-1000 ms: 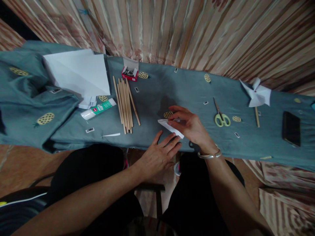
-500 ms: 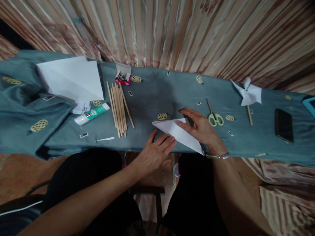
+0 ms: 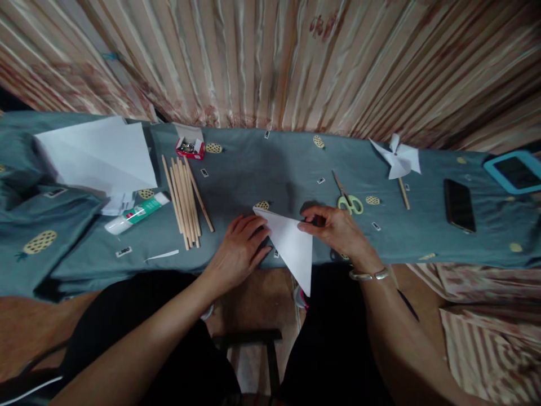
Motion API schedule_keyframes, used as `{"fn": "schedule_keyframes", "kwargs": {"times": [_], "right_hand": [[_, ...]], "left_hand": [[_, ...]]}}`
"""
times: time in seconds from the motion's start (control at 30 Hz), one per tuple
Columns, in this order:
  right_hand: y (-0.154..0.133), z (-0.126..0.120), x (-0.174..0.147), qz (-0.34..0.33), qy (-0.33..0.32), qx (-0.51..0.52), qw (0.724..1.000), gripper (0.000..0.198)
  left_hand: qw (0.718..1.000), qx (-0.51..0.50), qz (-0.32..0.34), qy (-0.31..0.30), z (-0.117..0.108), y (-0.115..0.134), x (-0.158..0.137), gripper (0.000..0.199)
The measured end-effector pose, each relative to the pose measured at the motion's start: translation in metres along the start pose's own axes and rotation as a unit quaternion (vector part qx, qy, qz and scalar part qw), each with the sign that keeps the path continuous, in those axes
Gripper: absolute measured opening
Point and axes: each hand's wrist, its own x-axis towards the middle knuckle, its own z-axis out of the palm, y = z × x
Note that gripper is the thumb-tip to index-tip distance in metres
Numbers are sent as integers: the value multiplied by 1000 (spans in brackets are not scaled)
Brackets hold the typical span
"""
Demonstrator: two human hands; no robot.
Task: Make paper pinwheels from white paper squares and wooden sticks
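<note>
A white sheet of paper (image 3: 292,243), folded into a triangle, lies at the table's front edge with one point hanging over it. My right hand (image 3: 336,228) pinches its upper right corner between thumb and fingers. My left hand (image 3: 242,247) touches the upper left corner, its fingers bent at the paper's edge; the thumb is apart from them. Just beyond my right hand are scissors (image 3: 350,203) with light green handles. To the left of my left hand lies a bundle of wooden sticks (image 3: 184,203).
On the left are a paper stack (image 3: 97,155), a glue stick (image 3: 137,213), a red box of metal pins (image 3: 190,148) and a thin paper strip (image 3: 162,255). On the right lie a paper pinwheel (image 3: 400,160) on a stick, a black phone (image 3: 459,205) and a blue-framed tablet (image 3: 513,172).
The folded paper has turned, so its long point now hangs toward me. My right hand has closed on its corner, and my left hand has shifted left. The view has swung slightly right.
</note>
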Motion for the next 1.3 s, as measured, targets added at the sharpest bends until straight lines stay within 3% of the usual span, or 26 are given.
{"fn": "schedule_keyframes", "kwargs": {"times": [0.17,0.3,0.37,0.47,0.53,0.6,0.67,0.73,0.77,0.87,1.1,1.2,1.3], "right_hand": [[0,3,-2,-4,-17,40,999,7],[4,4,-2,15,-19,115,993,10],[6,4,-3,23,-13,160,987,15],[8,6,-3,22,-2,197,980,19],[11,4,-3,13,4,191,982,22],[17,-3,-3,2,48,145,988,26],[26,-15,-3,8,137,38,990,31],[37,-28,-3,49,203,-137,968,35],[43,-33,-2,82,201,-209,954,36],[52,-38,-2,139,159,-322,923,34],[40,-30,-1,102,139,-361,916,28],[36,-32,1,129,121,-337,925,28],[38,-33,0,136,146,-188,962,30]], "left_hand": [[994,-39,-64,73,2,-16,13,54],[969,-171,-140,113,9,-23,21,68],[932,-288,-178,127,13,-24,26,70],[853,-451,-224,138,16,-19,37,81],[806,-513,-263,136,14,-13,45,76],[767,-550,-306,126,10,-5,52,55],[733,-581,-332,121,5,1,56,35],[706,-610,-339,121,1,3,56,26],[696,-621,-340,120,0,4,56,24],[673,-641,-351,109,-2,1,53,22],[638,-673,-362,99,-6,0,51,30],[638,-673,-361,96,-8,0,50,29],[638,-676,-357,92,-8,0,49,29]]}}
